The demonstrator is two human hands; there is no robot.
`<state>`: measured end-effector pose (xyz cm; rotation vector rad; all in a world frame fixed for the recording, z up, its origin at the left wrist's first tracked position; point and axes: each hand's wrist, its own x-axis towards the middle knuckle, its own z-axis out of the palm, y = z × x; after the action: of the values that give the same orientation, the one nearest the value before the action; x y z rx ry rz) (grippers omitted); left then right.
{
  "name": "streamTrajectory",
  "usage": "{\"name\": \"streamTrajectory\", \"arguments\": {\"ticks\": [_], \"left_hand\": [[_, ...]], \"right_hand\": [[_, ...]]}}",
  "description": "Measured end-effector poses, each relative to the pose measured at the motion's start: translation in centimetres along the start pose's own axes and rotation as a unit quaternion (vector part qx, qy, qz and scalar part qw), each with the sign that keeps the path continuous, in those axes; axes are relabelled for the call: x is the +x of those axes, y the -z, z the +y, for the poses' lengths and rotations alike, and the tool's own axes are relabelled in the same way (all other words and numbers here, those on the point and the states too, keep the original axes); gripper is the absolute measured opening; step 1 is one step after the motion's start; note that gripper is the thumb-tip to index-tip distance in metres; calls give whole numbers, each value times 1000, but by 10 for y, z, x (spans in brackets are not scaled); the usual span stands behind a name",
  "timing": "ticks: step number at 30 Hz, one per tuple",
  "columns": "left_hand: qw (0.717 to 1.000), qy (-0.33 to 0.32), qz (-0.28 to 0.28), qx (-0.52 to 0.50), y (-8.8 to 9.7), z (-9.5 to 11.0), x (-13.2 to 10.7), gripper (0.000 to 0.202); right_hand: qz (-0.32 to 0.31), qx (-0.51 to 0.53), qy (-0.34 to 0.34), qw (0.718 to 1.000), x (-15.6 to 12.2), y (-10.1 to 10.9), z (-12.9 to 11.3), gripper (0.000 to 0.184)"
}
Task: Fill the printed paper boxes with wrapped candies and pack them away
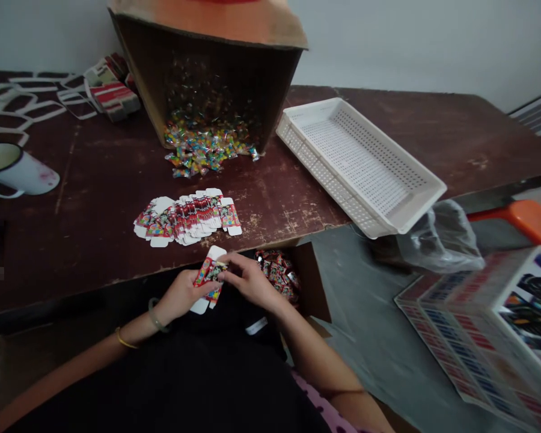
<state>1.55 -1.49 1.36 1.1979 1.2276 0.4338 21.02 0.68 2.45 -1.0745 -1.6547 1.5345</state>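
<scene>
The person's left hand [183,293] grips a small printed carton [208,272], thumb across its face, just off the front edge of the brown surface [85,246]. The carton is tilted, white flaps showing at its top and bottom. The right hand [249,281] has its thumb and fingers close together at the carton's right edge; whether they pinch it cannot be told. On the surface just beyond lies an overlapping row of flat carton blanks [193,218]. Behind them, a large cardboard box [216,27] lies open toward the person, wrapped candies [202,147] spilling from its mouth. A white perforated plastic basket [318,165] sits to the right, overhanging the edge. Below the surface, near the right hand, an open box [314,279] holds small wrapped packets [277,272].
</scene>
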Motion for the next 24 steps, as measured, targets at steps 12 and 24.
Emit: {"name": "streamTrajectory", "arguments": {"ticks": [12,24], "left_hand": [[982,-122,115,88,13,-43,-36,19],[913,126,-51,-384,7,-39,-37,46]], "right_hand": [[-1,305,-178,936,-17,-43,34,30],[-136,152,-140,969,1,-53,26,23]]}}
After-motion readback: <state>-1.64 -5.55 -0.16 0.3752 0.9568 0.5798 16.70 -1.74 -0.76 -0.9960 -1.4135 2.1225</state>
